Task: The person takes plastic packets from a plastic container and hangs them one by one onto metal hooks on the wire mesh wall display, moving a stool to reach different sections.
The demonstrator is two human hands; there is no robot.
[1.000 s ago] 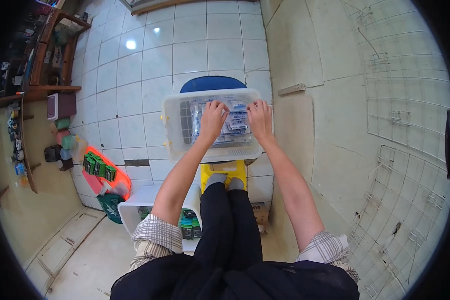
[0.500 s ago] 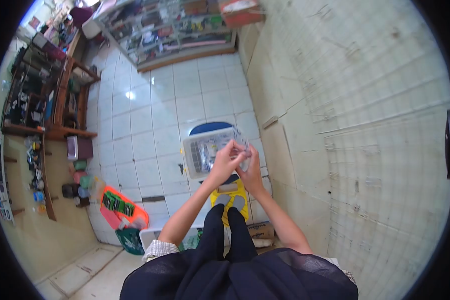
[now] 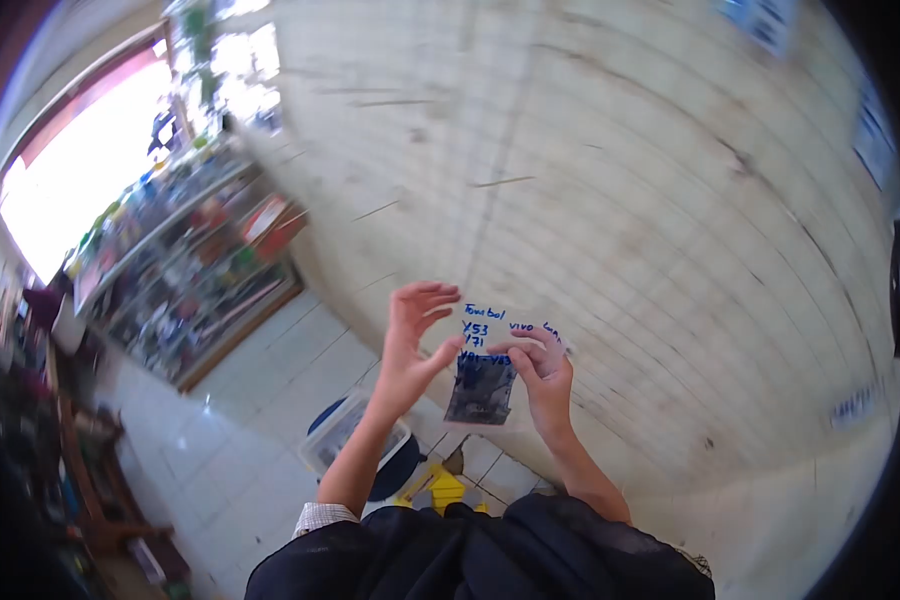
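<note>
A clear plastic bag [image 3: 482,392] with blue handwriting and dark contents hangs at the wall between my hands. My left hand [image 3: 418,345] is raised at the bag's left edge, its fingers spread and the thumb pointing at the bag. On the right, my right hand [image 3: 540,362] has its thumb and forefinger pinched at the bag's upper right edge. Other blue writing shows behind my right fingers.
Below left, a white bin [image 3: 355,435] with things inside stands on a round blue object. A yellow stool [image 3: 445,488] is under my feet. A glass display case [image 3: 195,270] stands at the left, with a red box [image 3: 273,225]. Labelled papers [image 3: 873,135] hang on the wall at right.
The view has turned toward the wall and upward. My hands, close together over the bin before, are now apart at the wall, and the written bag has come into view. My left fingers have spread.
</note>
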